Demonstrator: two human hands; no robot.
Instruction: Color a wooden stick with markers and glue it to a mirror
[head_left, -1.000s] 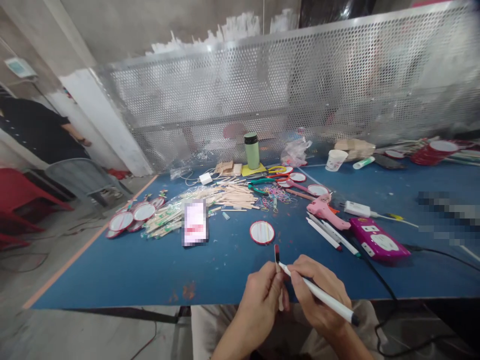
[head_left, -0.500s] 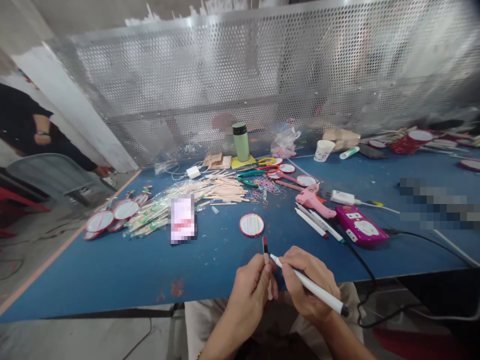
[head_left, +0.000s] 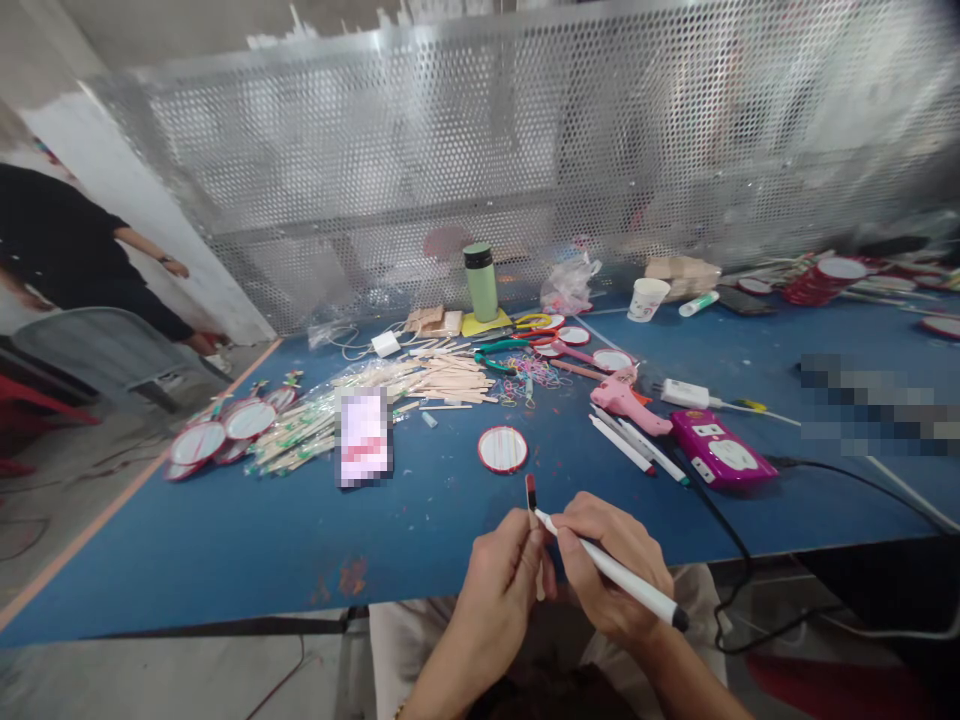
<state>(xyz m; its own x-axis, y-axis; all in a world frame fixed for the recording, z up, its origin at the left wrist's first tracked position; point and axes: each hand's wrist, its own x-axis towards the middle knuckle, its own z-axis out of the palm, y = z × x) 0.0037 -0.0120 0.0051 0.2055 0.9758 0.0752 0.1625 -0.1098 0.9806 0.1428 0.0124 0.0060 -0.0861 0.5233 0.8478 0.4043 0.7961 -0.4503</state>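
Observation:
Between the fingers of my left hand (head_left: 501, 575) is a thin wooden craft stick (head_left: 532, 492), held upright, its top coloured red with a black band below. My right hand (head_left: 616, 560) grips a white marker pen (head_left: 626, 578) with a black end cap. The marker's tip touches, or nearly touches, the stick just under the black band. Both hands are closed, close together at the table's front edge. Just beyond them lies a round white disc with a red rim (head_left: 503, 449), faint coloured lines across it.
On the blue table (head_left: 435, 520) are craft sticks (head_left: 450, 378), rimmed discs (head_left: 199, 442), a pink glue gun (head_left: 626, 398), several markers (head_left: 622, 443), a purple power strip (head_left: 720, 450) and a green bottle (head_left: 481, 285). Cables trail off the right side. A person (head_left: 67, 240) stands at left.
The marker's tip has shifted slightly left onto the stick, my right hand moving with it. The person at left has swung an arm outward.

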